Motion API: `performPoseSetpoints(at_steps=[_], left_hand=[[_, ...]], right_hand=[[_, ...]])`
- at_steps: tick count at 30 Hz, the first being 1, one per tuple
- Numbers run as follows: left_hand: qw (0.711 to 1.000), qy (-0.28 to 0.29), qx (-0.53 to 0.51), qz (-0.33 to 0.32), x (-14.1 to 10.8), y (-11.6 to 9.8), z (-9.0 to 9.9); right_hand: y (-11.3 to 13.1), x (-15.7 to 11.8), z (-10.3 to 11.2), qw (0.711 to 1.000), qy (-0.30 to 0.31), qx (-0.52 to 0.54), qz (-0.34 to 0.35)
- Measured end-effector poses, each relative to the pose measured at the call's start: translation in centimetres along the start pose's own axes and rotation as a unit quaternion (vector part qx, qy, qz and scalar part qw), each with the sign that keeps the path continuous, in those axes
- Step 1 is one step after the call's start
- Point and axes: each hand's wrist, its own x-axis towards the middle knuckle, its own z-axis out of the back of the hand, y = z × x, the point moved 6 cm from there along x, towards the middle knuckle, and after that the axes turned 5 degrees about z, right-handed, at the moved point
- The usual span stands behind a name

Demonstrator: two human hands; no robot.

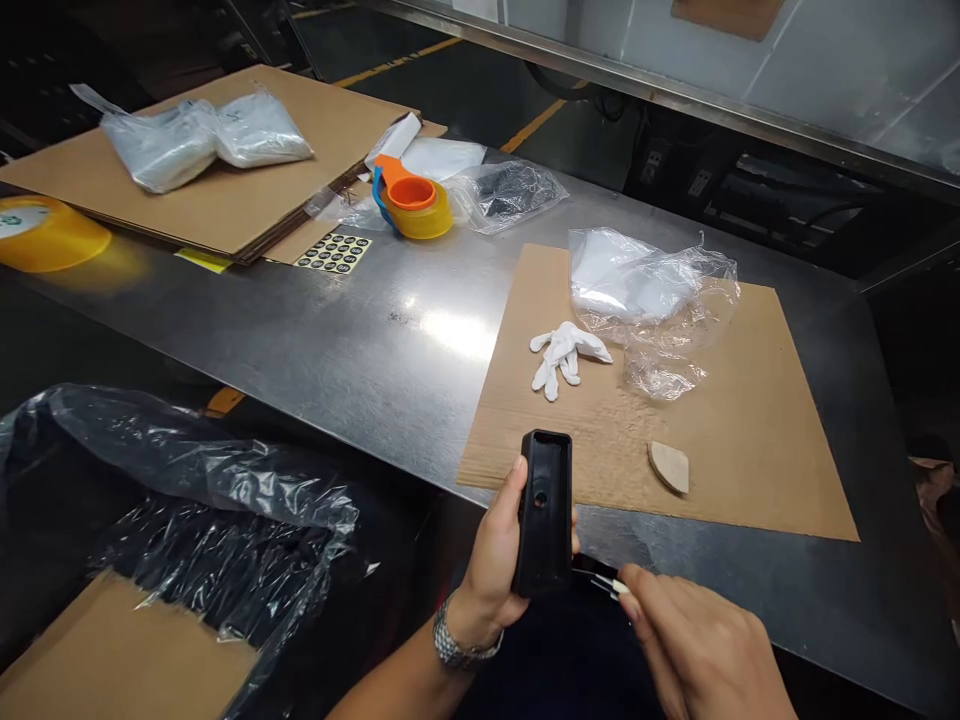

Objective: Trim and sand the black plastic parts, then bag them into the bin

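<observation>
A black, hollow, rectangular plastic part [546, 540] with a small round hole in its floor is in my left hand [491, 560], whose fingers wrap around its sides. My right hand [701, 640] pinches a slim knife-like tool [604, 583] with a pale section and a thin metal end. The metal end points at the lower right side of the black part; I cannot tell whether it touches. Beyond my hands, a white glove [564, 352] and a beige wedge-shaped block [668, 467] lie on a cardboard sheet [735, 400].
The cardboard sits on a metal table [360, 340]. A clear plastic bag [652, 285] with white contents is on it. Further left are a tape dispenser [412, 195], a sticker sheet [335, 253], stacked cardboard [225, 210] and a tape roll [56, 235]. A plastic-lined box [225, 500] stands lower left.
</observation>
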Motion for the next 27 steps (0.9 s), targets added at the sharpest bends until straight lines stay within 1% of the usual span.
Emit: performPoseSetpoints(at_steps=[4, 8, 14, 18, 23, 27], left_hand=[[1.000, 0.000, -0.001, -0.002, 0.1, 0.1, 0.0], [1.000, -0.004, 0.004, -0.011, 0.1, 0.1, 0.2], [1.000, -0.001, 0.010, -0.016, 0.2, 0.1, 0.3], [0.999, 0.000, 0.021, -0.027, 0.3, 0.0, 0.3], [0.999, -0.001, 0.030, -0.039, 0.4, 0.0, 0.3], [0.998, -0.005, 0.036, -0.053, 0.4, -0.1, 0.3]], right_hand=[[0.0, 0.3, -0.4, 0.999, 0.028, -0.029, -0.021], [0.2, 0.6, -0.2, 0.998, 0.024, -0.060, -0.013], [0.2, 0.5, -0.6, 0.995, 0.055, -0.085, -0.005], [0.2, 0.6, -0.7, 0.993, 0.061, -0.100, -0.002], [0.5, 1.1, -0.4, 0.991, 0.047, -0.122, 0.004], [0.7, 1.2, -0.5, 0.989, 0.052, -0.136, 0.014]])
